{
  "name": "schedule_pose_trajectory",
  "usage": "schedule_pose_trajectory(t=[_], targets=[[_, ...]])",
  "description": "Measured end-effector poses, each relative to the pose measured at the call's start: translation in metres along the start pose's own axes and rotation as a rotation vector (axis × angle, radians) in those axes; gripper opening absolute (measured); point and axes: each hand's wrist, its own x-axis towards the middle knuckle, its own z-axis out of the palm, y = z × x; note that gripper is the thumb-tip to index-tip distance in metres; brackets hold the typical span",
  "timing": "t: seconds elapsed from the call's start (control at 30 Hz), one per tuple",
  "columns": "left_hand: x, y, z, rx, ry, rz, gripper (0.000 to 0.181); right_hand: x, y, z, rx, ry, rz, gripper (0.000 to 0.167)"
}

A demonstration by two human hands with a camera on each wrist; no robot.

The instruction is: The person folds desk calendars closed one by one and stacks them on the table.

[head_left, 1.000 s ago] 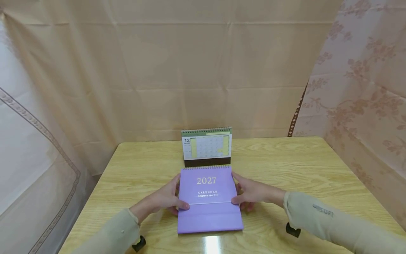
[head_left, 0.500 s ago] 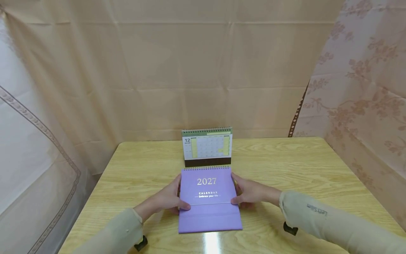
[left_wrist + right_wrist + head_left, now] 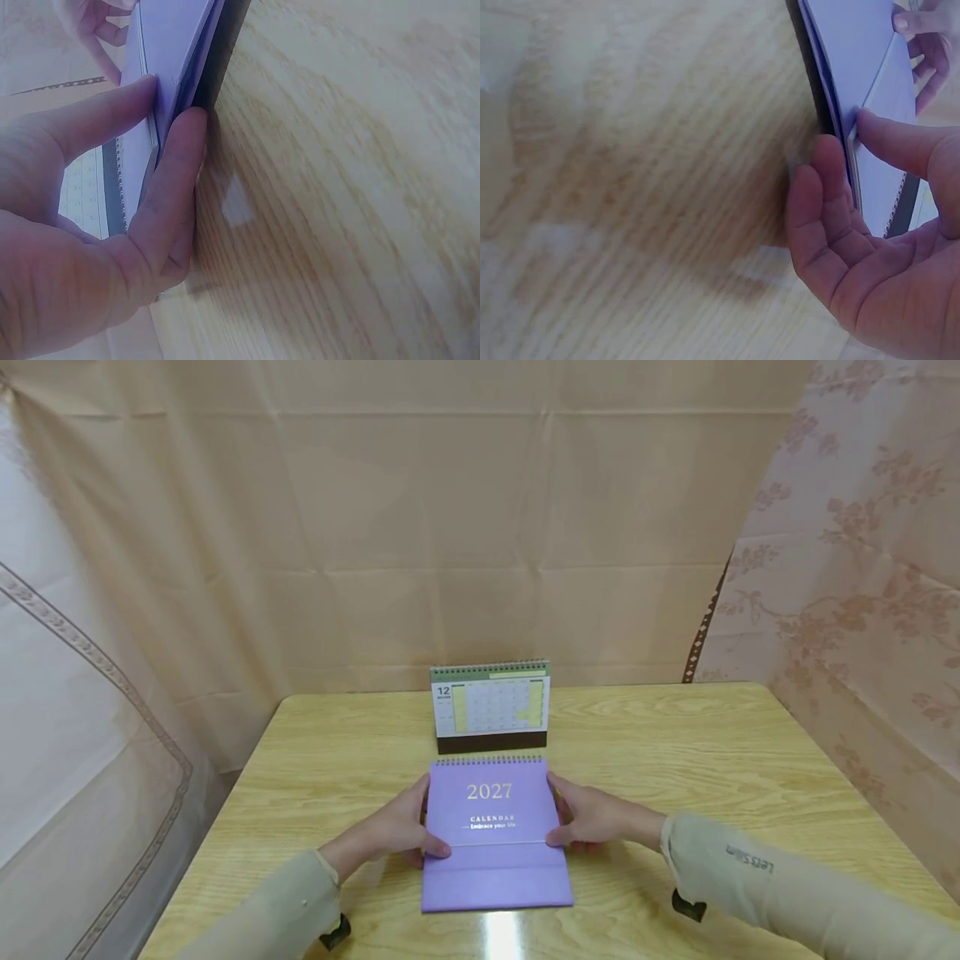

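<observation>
A purple desk calendar (image 3: 493, 881) marked 2027, with a wire spiral along its top, tilts back near the table's front. My left hand (image 3: 401, 822) holds its left edge, thumb on the front face; in the left wrist view the fingers (image 3: 169, 184) curl behind that edge. At the opposite edge my right hand (image 3: 588, 814) grips likewise, its thumb (image 3: 896, 142) on the cover and its fingers behind. Just beyond the spiral stands a second desk calendar (image 3: 495, 706), showing month 12 on a white and yellow page with a green top and dark base.
Both calendars are on a light wood-grain table (image 3: 712, 760). A beige curtain (image 3: 480, 527) hangs behind its far edge. Patterned cloths hang at the left (image 3: 75, 735) and right (image 3: 862, 568) sides.
The top of the purple calendar has come slightly nearer to me, widening the gap to the calendar behind. Both hands keep their hold on its edges.
</observation>
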Motion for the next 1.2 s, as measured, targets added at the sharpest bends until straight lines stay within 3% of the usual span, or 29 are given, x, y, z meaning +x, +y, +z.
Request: schedule_pose_trajectory(t=[0.3, 0.53, 0.7, 0.77, 0.9, 1.07, 1.2], targets=[[-0.001, 0.004, -0.001, 0.018, -0.01, -0.003, 0.111, -0.001, 0.004, 0.002, -0.025, 0.011, -0.06, 0.103], [-0.002, 0.006, -0.001, 0.003, -0.013, 0.002, 0.109, -0.001, 0.005, 0.002, -0.043, 0.013, -0.062, 0.101], [-0.003, 0.007, -0.001, 0.064, 0.017, -0.017, 0.118, 0.002, 0.007, 0.006, -0.154, 0.019, -0.132, 0.093], [-0.004, 0.007, -0.001, 0.104, 0.027, -0.007, 0.118, 0.002, 0.006, 0.007, -0.229, 0.033, -0.168, 0.089], [-0.006, 0.009, -0.003, 0.229, 0.05, 0.072, 0.112, 0.0, 0.001, 0.006, -0.364, 0.064, -0.212, 0.083], [-0.011, 0.016, -0.007, 0.508, 0.099, 0.141, 0.119, -0.007, -0.011, 0.002, -0.525, 0.113, -0.275, 0.069], [-0.016, 0.022, -0.009, 0.697, 0.088, 0.199, 0.12, -0.011, -0.017, 0.002, -0.658, 0.149, -0.361, 0.072]])
